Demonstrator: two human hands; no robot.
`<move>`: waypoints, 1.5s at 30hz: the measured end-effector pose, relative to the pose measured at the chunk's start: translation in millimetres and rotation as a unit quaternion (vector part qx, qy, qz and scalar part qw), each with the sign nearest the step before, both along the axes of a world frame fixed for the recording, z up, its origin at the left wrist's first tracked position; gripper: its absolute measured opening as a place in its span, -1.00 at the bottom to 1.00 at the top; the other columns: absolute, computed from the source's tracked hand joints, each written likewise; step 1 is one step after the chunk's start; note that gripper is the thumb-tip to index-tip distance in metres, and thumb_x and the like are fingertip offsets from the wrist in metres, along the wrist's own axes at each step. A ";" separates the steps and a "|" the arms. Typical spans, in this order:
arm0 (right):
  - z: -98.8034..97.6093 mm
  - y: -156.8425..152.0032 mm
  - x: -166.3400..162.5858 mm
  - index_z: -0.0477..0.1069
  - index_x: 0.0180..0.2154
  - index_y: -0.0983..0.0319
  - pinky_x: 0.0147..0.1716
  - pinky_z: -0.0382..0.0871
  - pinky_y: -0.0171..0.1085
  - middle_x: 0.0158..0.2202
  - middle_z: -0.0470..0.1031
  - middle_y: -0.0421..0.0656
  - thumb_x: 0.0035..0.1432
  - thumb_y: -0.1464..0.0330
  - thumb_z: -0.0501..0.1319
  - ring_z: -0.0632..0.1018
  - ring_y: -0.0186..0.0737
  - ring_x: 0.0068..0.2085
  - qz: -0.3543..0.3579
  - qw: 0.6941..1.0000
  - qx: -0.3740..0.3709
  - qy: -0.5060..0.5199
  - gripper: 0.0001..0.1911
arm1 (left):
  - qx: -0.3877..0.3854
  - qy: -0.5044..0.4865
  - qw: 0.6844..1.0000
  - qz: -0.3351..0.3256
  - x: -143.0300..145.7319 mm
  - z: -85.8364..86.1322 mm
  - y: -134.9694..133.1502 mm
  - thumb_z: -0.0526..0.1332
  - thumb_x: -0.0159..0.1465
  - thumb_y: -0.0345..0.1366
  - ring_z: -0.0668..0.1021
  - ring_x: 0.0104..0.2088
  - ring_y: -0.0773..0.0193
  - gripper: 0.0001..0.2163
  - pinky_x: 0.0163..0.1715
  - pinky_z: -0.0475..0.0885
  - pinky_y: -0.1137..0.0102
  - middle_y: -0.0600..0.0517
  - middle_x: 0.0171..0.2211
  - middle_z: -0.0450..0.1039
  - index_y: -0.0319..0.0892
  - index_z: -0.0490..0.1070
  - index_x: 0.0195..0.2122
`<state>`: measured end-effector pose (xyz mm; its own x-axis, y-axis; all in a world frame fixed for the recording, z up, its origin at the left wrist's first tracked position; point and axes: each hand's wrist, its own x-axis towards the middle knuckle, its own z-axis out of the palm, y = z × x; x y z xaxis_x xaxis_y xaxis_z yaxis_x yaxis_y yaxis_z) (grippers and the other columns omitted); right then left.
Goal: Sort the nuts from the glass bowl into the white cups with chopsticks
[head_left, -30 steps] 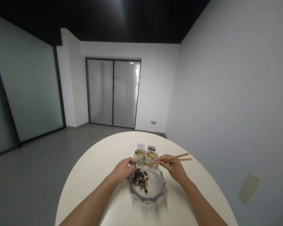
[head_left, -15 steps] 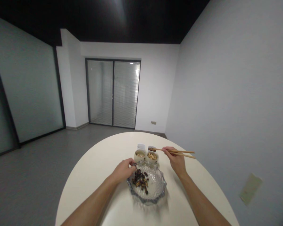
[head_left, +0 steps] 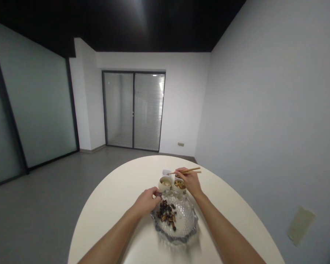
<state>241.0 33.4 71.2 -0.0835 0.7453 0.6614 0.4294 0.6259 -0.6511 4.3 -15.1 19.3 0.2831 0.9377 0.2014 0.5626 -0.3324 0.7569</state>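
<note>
My left hand (head_left: 149, 200) pinches the rim of a clear glass bowl (head_left: 187, 220) at its far left. Dark pieces and brown-yellow ones, perhaps dried fruit or nuts, lie in the left half of the bowl (head_left: 167, 214). A pair of wooden chopsticks (head_left: 191, 171) is gripped in my right hand (head_left: 189, 179), their tips over a white cup (head_left: 166, 172) at the back left. Whether the tips carry anything is too small to tell. My right fingers partly cover a second cup of dark bits (head_left: 178, 176).
Two cream cups stand just behind the bowl: the left cup (head_left: 165, 184) holds pale pieces, the right cup (head_left: 179, 186) yellowish nuts. Everything rests on a round white table (head_left: 112, 194). A white wall (head_left: 264, 128) runs along the right.
My right hand has moved left with the chopsticks, their tips passing from the cup of dark bits to the white cup. My left hand stays at the bowl's rim. The view has shifted slightly.
</note>
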 end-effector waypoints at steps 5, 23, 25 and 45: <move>-0.3 -4.3 -3.3 0.57 -0.30 0.19 -0.14 0.51 -0.11 -0.31 0.66 -0.11 0.18 0.05 0.29 0.66 -0.08 -0.26 0.001 1.000 -0.006 0.014 -0.66 | 0.002 0.002 1.000 0.001 -0.9 0.1 -0.4 0.15 0.16 -0.33 0.56 -0.25 0.18 -0.78 -0.27 0.39 0.42 -0.02 -0.23 0.60 -0.19 0.54 -0.23; -5.1 -75.6 13.7 0.54 -0.37 0.18 -0.39 0.49 -0.25 -0.44 0.62 -0.18 0.06 0.15 0.39 0.61 -0.13 -0.39 0.068 0.990 -0.117 0.035 -0.76 | 0.004 -0.004 1.000 0.001 1.2 -5.4 -0.9 0.16 0.17 -0.25 0.54 -0.34 0.22 -0.76 -0.34 0.37 0.44 -0.01 -0.29 0.59 -0.21 0.53 -0.22; -6.0 -77.6 13.8 0.54 -0.38 0.18 -0.39 0.49 -0.25 -0.44 0.62 -0.18 0.06 0.15 0.39 0.61 -0.14 -0.40 0.068 0.990 -0.123 0.027 -0.77 | 0.007 -0.004 1.000 -0.004 0.7 -4.9 -1.5 0.16 0.18 -0.25 0.55 -0.33 0.21 -0.76 -0.33 0.37 0.43 -0.01 -0.28 0.59 -0.21 0.53 -0.22; -6.4 -81.5 10.7 0.56 -0.36 0.19 -0.35 0.47 -0.25 -0.42 0.61 -0.16 0.11 0.16 0.38 0.61 -0.11 -0.36 0.105 0.985 -0.132 -0.027 -0.78 | 0.010 0.009 1.000 0.006 0.4 -2.1 -2.6 0.16 0.17 -0.27 0.55 -0.31 0.20 -0.78 -0.31 0.37 0.42 -0.01 -0.28 0.58 -0.20 0.53 -0.23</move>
<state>251.8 -48.2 64.9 -0.2832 0.8539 0.4367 0.3474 0.5158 -0.7832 4.8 -17.7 17.2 0.2754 0.9370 0.2151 0.5795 -0.3403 0.7405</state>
